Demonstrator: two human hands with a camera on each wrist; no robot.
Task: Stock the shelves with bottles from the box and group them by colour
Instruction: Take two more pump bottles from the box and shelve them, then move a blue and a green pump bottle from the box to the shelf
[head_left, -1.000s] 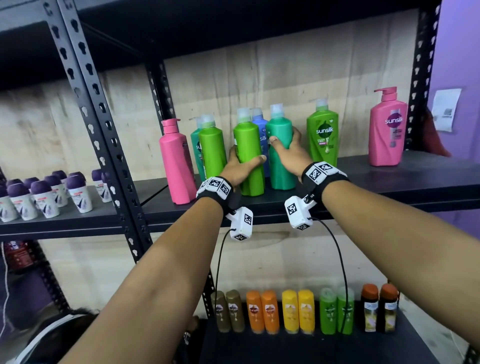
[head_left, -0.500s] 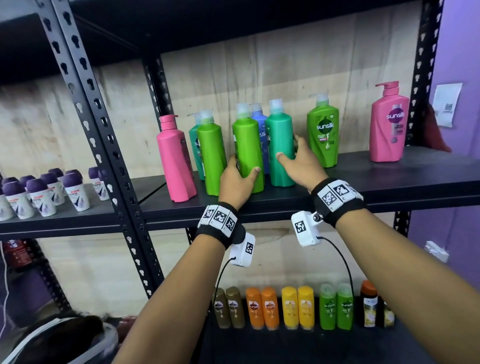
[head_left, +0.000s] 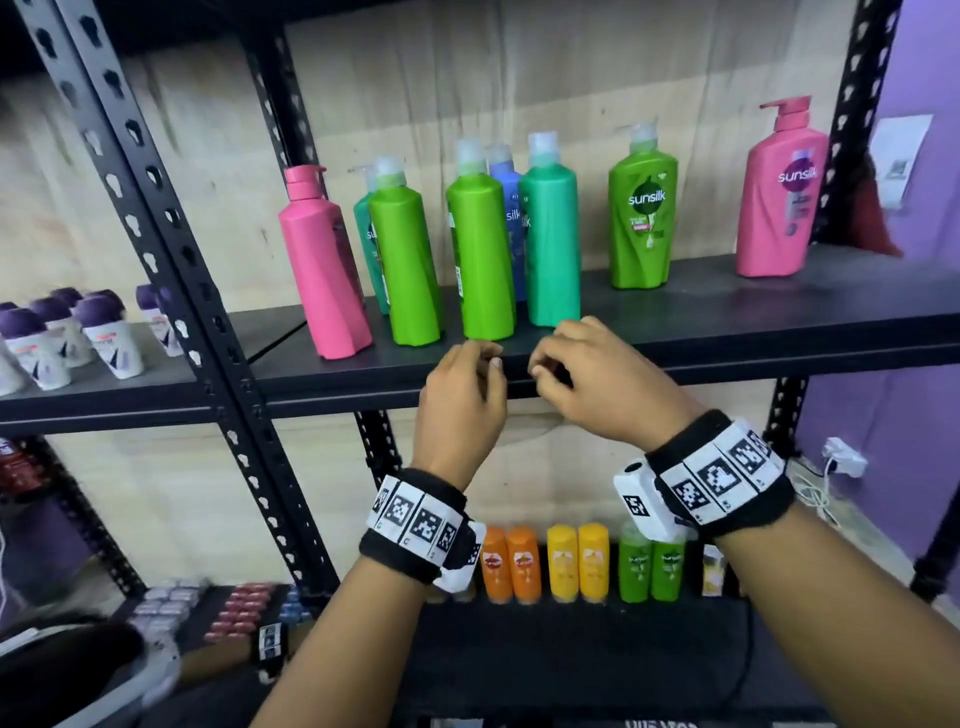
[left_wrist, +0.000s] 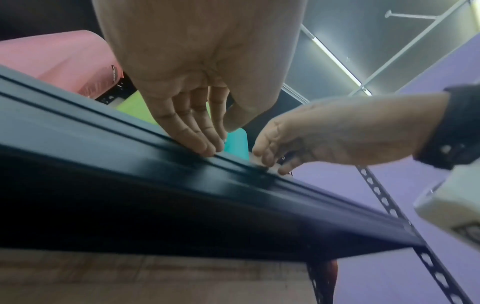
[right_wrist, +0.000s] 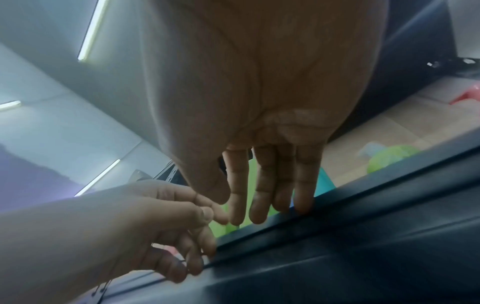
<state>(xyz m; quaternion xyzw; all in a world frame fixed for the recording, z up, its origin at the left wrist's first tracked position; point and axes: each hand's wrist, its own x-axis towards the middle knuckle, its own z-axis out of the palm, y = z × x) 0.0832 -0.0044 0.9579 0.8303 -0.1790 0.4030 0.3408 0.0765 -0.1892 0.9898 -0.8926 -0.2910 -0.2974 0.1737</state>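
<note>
On the black middle shelf (head_left: 727, 322) stand a light green bottle (head_left: 480, 254) and a teal bottle (head_left: 551, 239) side by side, with a blue bottle (head_left: 511, 187) behind them. Further left are another light green bottle (head_left: 408, 260), a teal one (head_left: 366, 228) behind it, and a pink bottle (head_left: 324, 270). A green Sunsilk bottle (head_left: 644, 218) and a pink pump bottle (head_left: 782, 197) stand to the right. My left hand (head_left: 480, 358) and right hand (head_left: 550, 364) hover at the shelf's front edge (left_wrist: 130, 164), fingers loosely curled, holding nothing.
Purple-capped roll-ons (head_left: 78, 332) fill the neighbouring shelf to the left, past a perforated black post (head_left: 171, 291). The lower shelf holds small orange, yellow and green bottles (head_left: 576, 561). Packed goods (head_left: 223, 618) lie low on the left. A purple wall (head_left: 924, 312) bounds the right.
Both hands have let go of the light green and teal bottles and drawn back and down to the shelf's front edge. The bottles stay upright where they were set.
</note>
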